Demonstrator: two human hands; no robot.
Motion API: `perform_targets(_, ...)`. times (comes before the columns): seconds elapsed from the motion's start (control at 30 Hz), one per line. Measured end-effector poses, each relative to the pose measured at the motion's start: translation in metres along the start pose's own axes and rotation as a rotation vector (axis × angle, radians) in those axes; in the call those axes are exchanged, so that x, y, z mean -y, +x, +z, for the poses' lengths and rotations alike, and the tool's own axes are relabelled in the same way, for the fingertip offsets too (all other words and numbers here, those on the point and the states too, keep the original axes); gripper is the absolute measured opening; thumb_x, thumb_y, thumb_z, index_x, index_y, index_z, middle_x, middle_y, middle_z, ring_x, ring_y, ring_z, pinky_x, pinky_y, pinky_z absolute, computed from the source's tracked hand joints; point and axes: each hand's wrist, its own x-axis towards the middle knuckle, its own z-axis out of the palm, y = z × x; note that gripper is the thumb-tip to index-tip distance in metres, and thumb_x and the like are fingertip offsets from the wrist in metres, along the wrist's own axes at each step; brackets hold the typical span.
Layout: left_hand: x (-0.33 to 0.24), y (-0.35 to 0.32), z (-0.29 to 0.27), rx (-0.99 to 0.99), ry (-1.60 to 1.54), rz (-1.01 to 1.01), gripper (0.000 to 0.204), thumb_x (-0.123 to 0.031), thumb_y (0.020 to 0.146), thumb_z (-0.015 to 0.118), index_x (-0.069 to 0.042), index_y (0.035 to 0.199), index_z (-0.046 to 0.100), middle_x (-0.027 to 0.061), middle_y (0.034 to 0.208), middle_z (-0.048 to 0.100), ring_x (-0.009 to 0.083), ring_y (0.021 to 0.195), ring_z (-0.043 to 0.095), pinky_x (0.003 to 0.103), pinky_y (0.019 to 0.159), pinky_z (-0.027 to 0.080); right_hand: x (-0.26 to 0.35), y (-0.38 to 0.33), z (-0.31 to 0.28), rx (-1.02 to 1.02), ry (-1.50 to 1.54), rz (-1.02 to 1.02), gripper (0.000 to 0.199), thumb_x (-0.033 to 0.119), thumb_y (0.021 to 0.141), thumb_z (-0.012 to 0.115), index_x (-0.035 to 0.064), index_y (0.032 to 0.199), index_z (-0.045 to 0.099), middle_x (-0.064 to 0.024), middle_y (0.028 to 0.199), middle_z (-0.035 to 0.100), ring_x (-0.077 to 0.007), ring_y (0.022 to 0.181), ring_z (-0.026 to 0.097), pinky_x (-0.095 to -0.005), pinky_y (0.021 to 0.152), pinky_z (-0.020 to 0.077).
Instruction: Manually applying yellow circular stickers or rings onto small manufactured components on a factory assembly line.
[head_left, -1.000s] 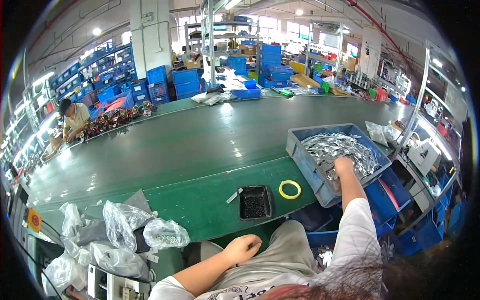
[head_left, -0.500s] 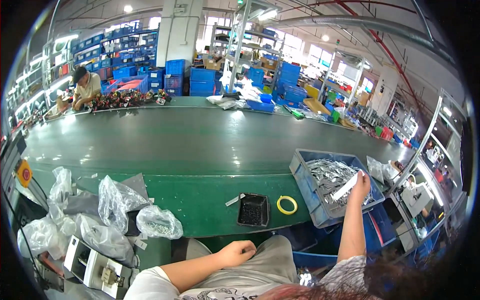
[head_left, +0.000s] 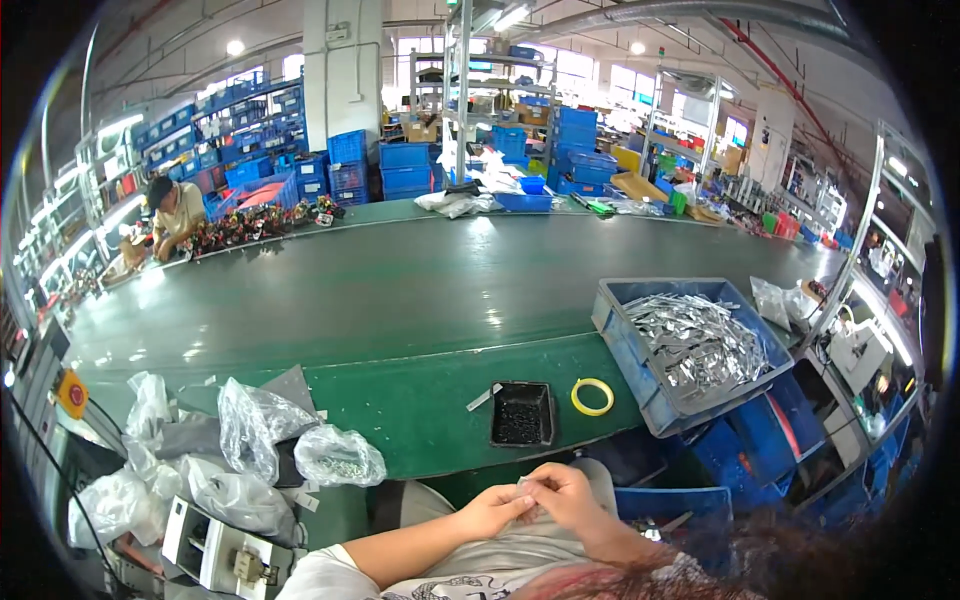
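Observation:
My left hand (head_left: 497, 508) and my right hand (head_left: 563, 492) meet over my lap, just below the edge of the green table (head_left: 400, 300). Both pinch a small silvery packet (head_left: 527, 487) between the fingertips. Ahead of them on the table stands a small black tray (head_left: 521, 414) of tiny dark parts, with a yellow tape ring (head_left: 592, 396) beside it. To the right sits a blue bin (head_left: 640, 355) heaped with silvery packets (head_left: 700, 340).
Clear plastic bags (head_left: 250, 440) with parts lie at the table's left front, above a white device (head_left: 215, 550). Blue crates (head_left: 760, 440) are stacked under the bin at right. Another person (head_left: 175, 215) works at the far left. Shelves with blue bins (head_left: 400, 165) line the back.
My right hand has come back from the blue bin with a silvery packet down to my lap, where it joined my left hand. My head has turned left.

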Motion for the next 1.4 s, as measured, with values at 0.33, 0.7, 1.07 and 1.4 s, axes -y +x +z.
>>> perform_targets(0.33,-0.029,0.004,0.006,-0.285,-0.051,-0.217,0.024,-0.026,0.104,0.047,-0.005,0.113,0.055,0.0059,0.073,0.061,0.0156,0.062,0.059,0.032,0.061,0.049,-0.042,0.092,-0.110,-0.526,-1.307,-0.308,0.026,0.029,0.083,0.070,0.0068,0.097,0.071,-0.0105,0.093,0.067,-0.0310,0.093,0.061,-0.0449,0.085,0.0449)
perform_targets(0.7,-0.020,0.006,-0.001,-0.276,-0.237,-0.245,0.028,-0.031,0.105,0.044,-0.008,0.118,0.052,0.0045,0.082,0.056,0.0186,0.071,0.061,0.034,0.057,0.052,-0.066,0.134,-0.109,-0.500,-1.572,-0.064,0.036,0.042,0.080,0.073,0.0096,0.097,0.070,-0.0106,0.098,0.066,-0.0301,0.099,0.062,-0.0456,0.087,0.0438)
perform_targets(1.07,-0.033,0.004,0.003,-0.485,-0.301,-0.389,0.016,-0.029,0.104,0.045,-0.015,0.109,0.041,0.0049,0.084,0.056,0.0219,0.065,0.062,0.037,0.052,0.055,-0.001,0.104,-0.125,-0.425,0.055,0.117,0.015,0.008,0.087,0.053,-0.0023,0.097,0.057,-0.0110,0.082,0.062,-0.0211,0.074,0.062,-0.0328,0.070,0.0494)
perform_targets(1.4,-0.048,0.017,0.001,-0.424,-0.225,-0.348,0.013,-0.023,0.104,0.043,-0.010,0.105,0.042,0.0073,0.077,0.058,0.0195,0.057,0.060,0.031,0.048,0.048,0.012,0.016,-0.061,-0.133,-0.057,0.195,0.013,0.010,0.079,0.048,0.0033,0.090,0.049,0.0001,0.074,0.047,-0.0066,0.065,0.041,-0.0215,0.060,0.0319)
